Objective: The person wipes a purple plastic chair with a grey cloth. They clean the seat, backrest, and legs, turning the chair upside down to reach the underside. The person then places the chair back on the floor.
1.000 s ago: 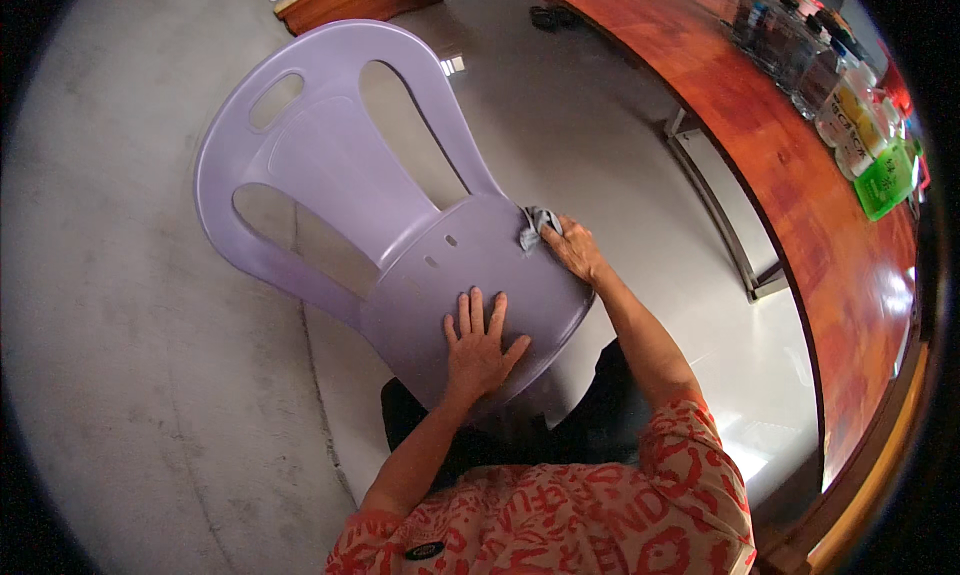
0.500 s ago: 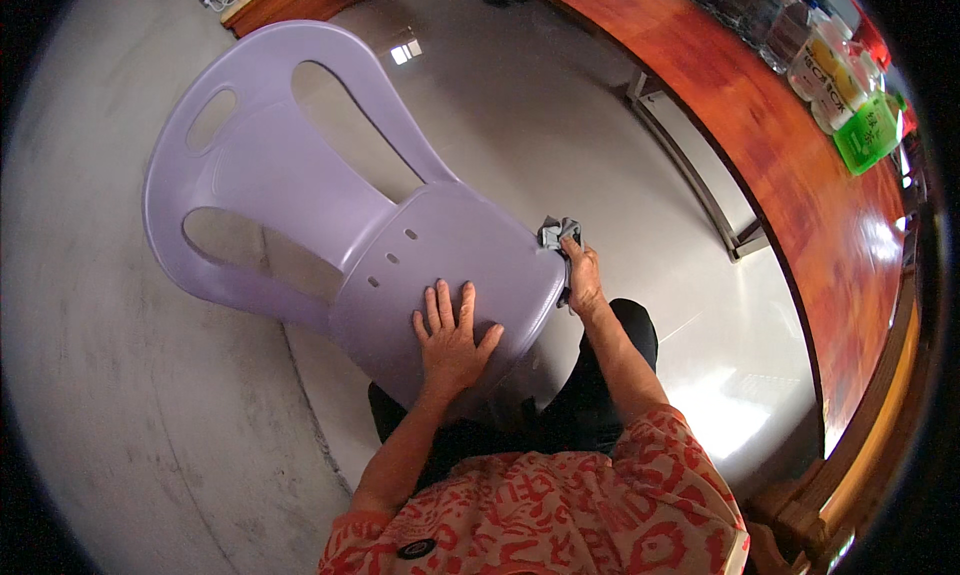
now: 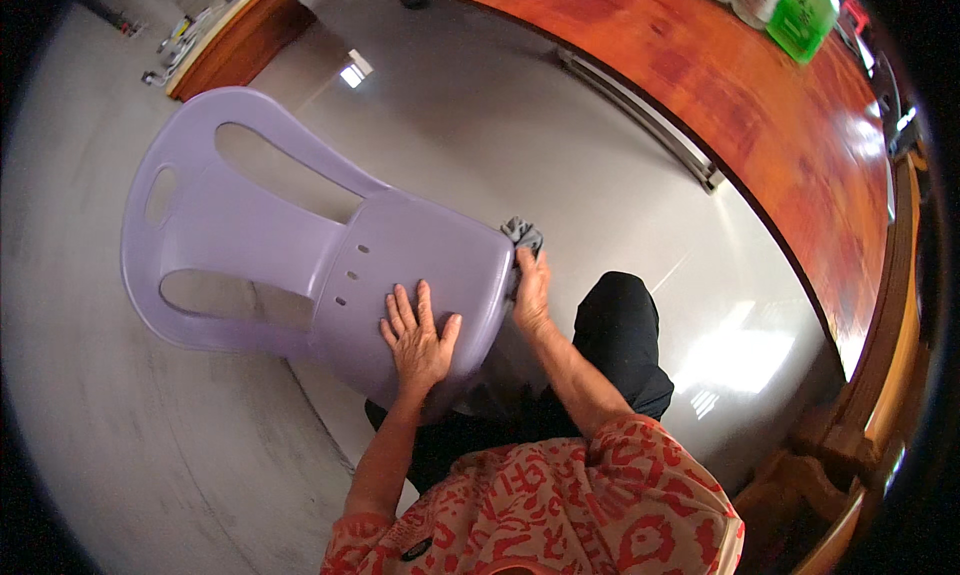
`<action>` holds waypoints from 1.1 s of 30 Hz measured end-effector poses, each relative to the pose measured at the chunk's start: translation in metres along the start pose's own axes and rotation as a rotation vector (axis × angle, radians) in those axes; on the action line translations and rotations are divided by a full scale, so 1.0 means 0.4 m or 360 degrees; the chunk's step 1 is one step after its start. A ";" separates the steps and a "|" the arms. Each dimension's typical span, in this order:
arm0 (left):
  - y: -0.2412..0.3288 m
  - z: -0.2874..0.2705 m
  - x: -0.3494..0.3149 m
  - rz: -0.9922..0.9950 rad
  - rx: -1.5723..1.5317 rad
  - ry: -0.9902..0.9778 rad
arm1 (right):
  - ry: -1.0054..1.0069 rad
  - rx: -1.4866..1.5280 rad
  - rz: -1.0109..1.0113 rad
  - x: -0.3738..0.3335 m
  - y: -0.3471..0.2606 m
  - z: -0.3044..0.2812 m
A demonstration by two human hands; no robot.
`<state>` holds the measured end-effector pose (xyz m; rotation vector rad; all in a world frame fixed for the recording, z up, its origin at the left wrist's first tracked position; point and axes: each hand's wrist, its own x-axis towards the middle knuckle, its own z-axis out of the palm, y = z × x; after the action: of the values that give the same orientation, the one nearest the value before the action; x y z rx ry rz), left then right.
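A light purple plastic chair [image 3: 430, 245] stands before me, its backrest toward the left and its seat near my knees. My left hand [image 3: 420, 350] lies flat on the seat with the fingers spread, just below three small slots. At the seat's right-hand edge, my right hand [image 3: 531, 287] is closed on a crumpled grey cloth [image 3: 522, 235], which touches the rim near the corner. Part of the cloth is hidden behind the fingers and the edge. The chair's legs are mostly out of sight under the seat.
A glossy reddish-brown wooden table [image 3: 680, 65] curves along the far and right side, with a metal leg frame [image 3: 640, 115] beneath. Bottles, one a green bottle [image 3: 803, 17], stand on it. Wooden furniture [image 3: 245, 40] with cables beside it is at far left. Carved wood [image 3: 800, 495] lies lower right.
My view has turned, so the chair sits further left and appears rotated, and more of the table shows. My left hand stays on the seat; my right hand still holds the cloth at its edge.
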<state>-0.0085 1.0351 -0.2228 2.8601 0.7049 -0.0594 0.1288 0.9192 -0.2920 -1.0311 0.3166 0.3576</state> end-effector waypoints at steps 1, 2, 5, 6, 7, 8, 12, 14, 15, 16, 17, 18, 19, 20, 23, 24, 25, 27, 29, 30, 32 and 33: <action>0.003 -0.001 0.001 0.0014 0.0003 -0.0005 | -0.0063 -0.0006 -0.0246 -0.017 0.028 -0.002; 0.010 -0.003 0.001 0.0020 -0.0003 -0.0016 | -0.0024 -0.0055 -0.0315 -0.027 0.049 -0.006; 0.003 0.001 0.000 0.0023 -0.0006 -0.0027 | 0.0045 -0.0231 -0.0416 -0.018 0.084 -0.010; 0.002 0.004 -0.002 0.0030 0.0003 0.0003 | 0.0019 -0.0288 -0.0435 -0.014 0.071 -0.012; 0.000 0.005 -0.001 0.0035 0.0004 -0.0011 | -0.0012 -0.0346 -0.0452 -0.005 0.056 -0.014; -0.002 0.002 -0.001 0.0035 0.0004 -0.0023 | -0.0035 -0.0292 -0.0387 0.030 0.089 -0.029; 0.004 0.003 0.003 0.0036 0.0040 -0.0043 | 0.0012 -0.0307 -0.0249 0.141 0.167 -0.090; 0.002 -0.003 0.000 0.0022 0.0034 -0.0051 | -0.0045 -0.0277 -0.0164 0.165 0.180 -0.103; 0.010 -0.009 0.005 0.0040 0.0030 -0.0056 | 0.0078 -0.0262 -0.0126 0.197 0.219 -0.129; 0.020 -0.012 0.012 0.0069 0.0014 -0.0067 | 0.0216 -0.0246 -0.0096 0.237 0.272 -0.163; 0.018 -0.014 0.009 0.0059 0.0007 -0.0070 | 0.0237 -0.0235 -0.0023 0.248 0.291 -0.172; 0.015 -0.016 0.008 0.0049 -0.0006 -0.0070 | 0.0255 -0.0228 0.0047 0.250 0.289 -0.170; 0.012 -0.019 0.005 0.0030 -0.0018 -0.0078 | 0.0192 -0.0177 0.0114 0.248 0.287 -0.172; 0.009 -0.021 0.002 0.0011 -0.0029 -0.0085 | 0.0129 -0.0125 0.0182 0.244 0.285 -0.173; 0.017 -0.027 0.005 0.0032 -0.0068 -0.0095 | 0.0267 -0.0312 0.0238 0.295 0.336 -0.212; 0.023 -0.033 0.008 0.0045 -0.0069 -0.0094 | 0.0333 -0.0540 0.0257 0.324 0.366 -0.240; 0.023 -0.034 0.009 0.0053 -0.0076 -0.0094 | 0.0358 -0.0645 0.0275 0.342 0.381 -0.257; 0.027 -0.034 0.013 0.0081 -0.0091 -0.0096 | 0.0419 -0.0852 0.0315 0.378 0.404 -0.299; 0.015 -0.034 0.007 0.0021 -0.0069 -0.0115 | 0.0365 -0.0695 0.0474 0.342 0.380 -0.268; 0.015 -0.035 0.000 0.0011 -0.0064 -0.0139 | 0.0341 -0.0580 0.0462 0.328 0.369 -0.264; 0.018 -0.032 0.007 0.0017 -0.0062 -0.0125 | 0.0303 -0.0346 0.0432 0.314 0.343 -0.249; 0.020 -0.033 0.009 0.0026 -0.0065 -0.0120 | 0.0289 -0.0229 0.0412 0.301 0.318 -0.241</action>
<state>-0.0015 1.0324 -0.2088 2.8082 0.6602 -0.1480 0.1737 0.9108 -0.4866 -1.1699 0.5981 0.5268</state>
